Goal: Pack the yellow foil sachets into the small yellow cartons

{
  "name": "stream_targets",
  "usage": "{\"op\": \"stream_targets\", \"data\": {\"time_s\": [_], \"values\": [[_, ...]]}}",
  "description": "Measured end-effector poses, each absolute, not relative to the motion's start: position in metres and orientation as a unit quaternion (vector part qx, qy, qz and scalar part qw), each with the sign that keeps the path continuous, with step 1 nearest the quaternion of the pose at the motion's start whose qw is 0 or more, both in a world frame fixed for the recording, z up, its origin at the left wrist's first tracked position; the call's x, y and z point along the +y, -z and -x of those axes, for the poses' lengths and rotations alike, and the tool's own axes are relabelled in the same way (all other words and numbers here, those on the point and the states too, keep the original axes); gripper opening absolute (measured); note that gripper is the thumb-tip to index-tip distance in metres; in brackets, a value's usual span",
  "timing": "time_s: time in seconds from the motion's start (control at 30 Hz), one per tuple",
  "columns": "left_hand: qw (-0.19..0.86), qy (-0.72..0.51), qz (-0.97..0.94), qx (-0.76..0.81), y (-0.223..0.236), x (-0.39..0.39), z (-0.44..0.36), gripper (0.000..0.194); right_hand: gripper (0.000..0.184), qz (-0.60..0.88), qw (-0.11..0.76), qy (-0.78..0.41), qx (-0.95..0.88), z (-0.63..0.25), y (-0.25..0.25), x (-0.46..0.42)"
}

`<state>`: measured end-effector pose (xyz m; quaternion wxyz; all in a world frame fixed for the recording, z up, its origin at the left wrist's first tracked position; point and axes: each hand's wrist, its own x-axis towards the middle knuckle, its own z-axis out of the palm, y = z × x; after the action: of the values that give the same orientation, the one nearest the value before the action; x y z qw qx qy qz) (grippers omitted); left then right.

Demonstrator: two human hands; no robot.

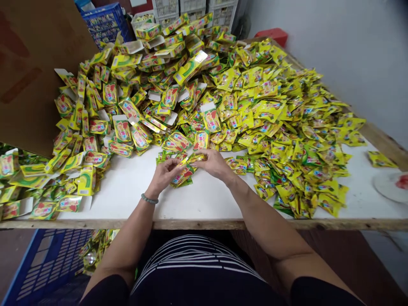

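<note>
Over the white table, close to its front edge, my two hands meet. My left hand, with a beaded bracelet at the wrist, is closed on a small yellow-green printed carton, partly hidden by the fingers. Fingers pinched, my right hand grips a yellow foil sachet at the carton's upper end. Whether the sachet is partly inside the carton, I cannot tell. Just under the hands lie green-and-yellow packets. Beyond the fingertips stands a carton with fruit pictures.
Printed cartons, many with flaps up, heap at left and back. Yellow sachets pile up at right. A large cardboard box stands at left. Blue crates are behind and below the table. A plate sits far right.
</note>
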<state>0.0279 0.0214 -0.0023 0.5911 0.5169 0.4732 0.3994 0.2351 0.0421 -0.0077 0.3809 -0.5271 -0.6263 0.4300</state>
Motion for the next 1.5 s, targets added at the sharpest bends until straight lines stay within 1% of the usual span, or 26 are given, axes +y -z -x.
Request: {"op": "stream_targets", "data": {"time_s": [0.07, 0.13, 0.2, 0.3, 0.4, 0.47, 0.5, 0.57, 0.63, 0.7, 0.87, 1.0, 1.07, 1.13, 1.2, 1.27, 1.33, 1.43, 1.5], "values": [[0.597, -0.411, -0.499, 0.474, 0.002, 0.023, -0.030, 0.036, 0.035, 0.545, 0.422, -0.428, -0.585, -0.231, 0.009, 0.042], [0.601, -0.428, -0.482, 0.473, 0.004, 0.024, -0.032, 0.036, 0.033, 0.552, 0.440, -0.412, -0.576, -0.227, 0.009, 0.040], [0.611, -0.432, -0.470, 0.468, 0.007, 0.023, -0.033, 0.037, 0.026, 0.561, 0.430, -0.392, -0.588, -0.224, 0.008, 0.037], [0.644, -0.408, -0.456, 0.460, 0.012, 0.022, -0.034, 0.045, 0.016, 0.557, 0.393, -0.375, -0.628, -0.225, 0.006, 0.033], [0.665, -0.385, -0.440, 0.465, 0.014, 0.021, -0.036, 0.047, 0.009, 0.515, 0.371, -0.416, -0.651, -0.231, 0.005, 0.032], [0.666, -0.388, -0.429, 0.471, 0.013, 0.021, -0.038, 0.047, 0.012, 0.491, 0.390, -0.450, -0.635, -0.235, 0.005, 0.032], [0.666, -0.395, -0.423, 0.471, 0.012, 0.021, -0.038, 0.048, 0.014, 0.493, 0.406, -0.442, -0.630, -0.236, 0.006, 0.033], [0.663, -0.416, -0.412, 0.466, 0.011, 0.022, -0.039, 0.047, 0.013, 0.519, 0.432, -0.368, -0.639, -0.235, 0.007, 0.034], [0.659, -0.435, -0.399, 0.466, 0.009, 0.022, -0.039, 0.045, 0.016, 0.537, 0.430, -0.284, -0.668, -0.231, 0.011, 0.036], [0.660, -0.443, -0.386, 0.468, 0.009, 0.021, -0.039, 0.044, 0.020, 0.527, 0.412, -0.260, -0.696, -0.227, 0.015, 0.037], [0.692, -0.409, -0.388, 0.450, 0.009, 0.017, -0.037, 0.047, 0.034, 0.475, 0.373, -0.301, -0.738, -0.215, 0.025, 0.034], [0.686, -0.424, -0.391, 0.444, 0.008, 0.016, -0.037, 0.048, 0.041, 0.455, 0.361, -0.327, -0.745, -0.207, 0.021, 0.026], [0.669, -0.453, -0.387, 0.444, 0.007, 0.016, -0.039, 0.053, 0.036, 0.462, 0.389, -0.306, -0.736, -0.206, 0.017, 0.023], [0.638, -0.499, -0.384, 0.443, 0.005, 0.016, -0.041, 0.062, 0.031, 0.479, 0.448, -0.277, -0.702, -0.206, 0.012, 0.021], [0.608, -0.537, -0.389, 0.436, 0.002, 0.015, -0.042, 0.065, 0.036, 0.483, 0.498, -0.292, -0.659, -0.206, 0.008, 0.020], [0.596, -0.551, -0.402, 0.424, 0.001, 0.014, -0.042, 0.059, 0.037, 0.463, 0.501, -0.351, -0.641, -0.205, 0.008, 0.019], [0.598, -0.541, -0.418, 0.417, 0.002, 0.014, -0.039, 0.051, 0.035, 0.443, 0.476, -0.399, -0.647, -0.203, 0.009, 0.018], [0.605, -0.517, -0.438, 0.418, 0.006, 0.014, -0.034, 0.044, 0.035, 0.445, 0.448, -0.421, -0.651, -0.201, 0.010, 0.016], [0.608, -0.507, -0.446, 0.417, 0.009, 0.015, -0.032, 0.043, 0.031, 0.439, 0.460, -0.456, -0.622, -0.201, 0.010, 0.016]]}}
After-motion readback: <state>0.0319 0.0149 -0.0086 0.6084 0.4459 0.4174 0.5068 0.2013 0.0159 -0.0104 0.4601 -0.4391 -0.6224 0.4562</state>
